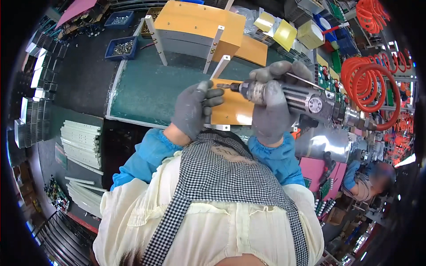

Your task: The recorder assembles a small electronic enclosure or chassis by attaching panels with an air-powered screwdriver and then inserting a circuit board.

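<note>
My right hand [271, 104], in a grey glove, grips a pneumatic screwdriver [306, 102] held sideways, its bit pointing left. My left hand [195, 106], also gloved, pinches at the bit's tip, fingers closed around something too small to make out. Both hands hover over an orange panel [230, 111] lying on the green bench mat [151, 88]. A white bracket [220, 66] stands up from the panel's far edge.
An orange-topped box [195, 24] with white upright strips sits behind. Blue bins of screws [122, 48] stand at the back left. Stacked white strips [82, 139] lie on the left. An orange coiled air hose [372, 84] hangs right. Another person [368, 177] works at lower right.
</note>
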The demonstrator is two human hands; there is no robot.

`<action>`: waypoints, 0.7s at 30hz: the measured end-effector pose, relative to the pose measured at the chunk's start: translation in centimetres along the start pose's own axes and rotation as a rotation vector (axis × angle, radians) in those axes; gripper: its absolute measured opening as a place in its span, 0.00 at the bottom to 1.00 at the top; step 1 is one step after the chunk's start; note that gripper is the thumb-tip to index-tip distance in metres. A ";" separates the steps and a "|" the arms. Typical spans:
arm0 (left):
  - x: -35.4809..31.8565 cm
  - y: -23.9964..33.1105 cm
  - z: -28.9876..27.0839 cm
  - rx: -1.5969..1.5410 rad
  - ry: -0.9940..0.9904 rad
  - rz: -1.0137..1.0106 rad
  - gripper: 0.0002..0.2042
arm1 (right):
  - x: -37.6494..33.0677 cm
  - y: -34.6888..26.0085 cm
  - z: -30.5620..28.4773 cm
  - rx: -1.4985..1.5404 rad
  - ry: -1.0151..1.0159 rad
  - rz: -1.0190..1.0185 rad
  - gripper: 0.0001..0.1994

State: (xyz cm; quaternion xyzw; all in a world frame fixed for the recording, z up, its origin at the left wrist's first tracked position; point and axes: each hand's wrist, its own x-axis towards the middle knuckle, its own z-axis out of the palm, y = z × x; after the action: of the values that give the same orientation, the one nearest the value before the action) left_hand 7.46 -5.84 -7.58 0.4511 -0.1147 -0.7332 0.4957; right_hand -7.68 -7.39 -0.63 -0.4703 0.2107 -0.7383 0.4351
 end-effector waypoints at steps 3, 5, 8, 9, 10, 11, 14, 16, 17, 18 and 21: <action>1.3 -0.1 -2.0 0.139 0.012 0.056 0.18 | 1.1 0.3 -0.8 -0.189 0.102 0.010 0.26; 2.1 -0.6 -2.9 0.271 0.051 0.094 0.18 | 1.2 0.7 -1.1 -0.210 0.120 0.058 0.24; 2.6 -1.5 -3.5 0.388 -0.029 0.101 0.22 | 0.9 1.4 -1.5 -0.207 0.130 0.129 0.23; 2.7 -1.9 -3.5 0.412 -0.036 0.131 0.22 | 0.9 1.7 -1.5 -0.219 0.129 0.132 0.23; 2.7 -2.4 -3.3 0.435 -0.043 0.160 0.22 | 1.0 1.9 -1.5 -0.223 0.117 0.132 0.24; 2.8 -2.6 -3.2 0.449 -0.069 0.205 0.23 | 1.1 2.2 -1.5 -0.227 0.105 0.133 0.24; 3.3 -2.8 -2.9 0.422 -0.075 0.148 0.23 | 1.5 2.5 -1.1 -0.256 0.119 0.147 0.24; 3.3 -2.7 -3.0 0.437 -0.100 0.159 0.23 | 1.6 2.4 -0.8 -0.232 0.107 0.168 0.23; 3.4 -2.7 -3.0 0.454 -0.087 0.144 0.23 | 1.6 2.3 -0.6 -0.220 0.104 0.181 0.23; 3.4 -2.7 -3.1 0.422 -0.112 0.160 0.22 | 1.6 2.2 -0.4 -0.251 0.090 0.209 0.23; 3.6 -3.0 -3.3 0.382 -0.126 0.165 0.22 | 1.5 2.2 0.1 -0.316 0.041 0.249 0.24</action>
State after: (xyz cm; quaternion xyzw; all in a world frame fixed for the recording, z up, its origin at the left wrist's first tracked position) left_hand 7.83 -6.44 -13.23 0.4792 -0.3189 -0.6817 0.4516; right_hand -6.88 -9.87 -1.41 -0.4880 0.3891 -0.6461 0.4394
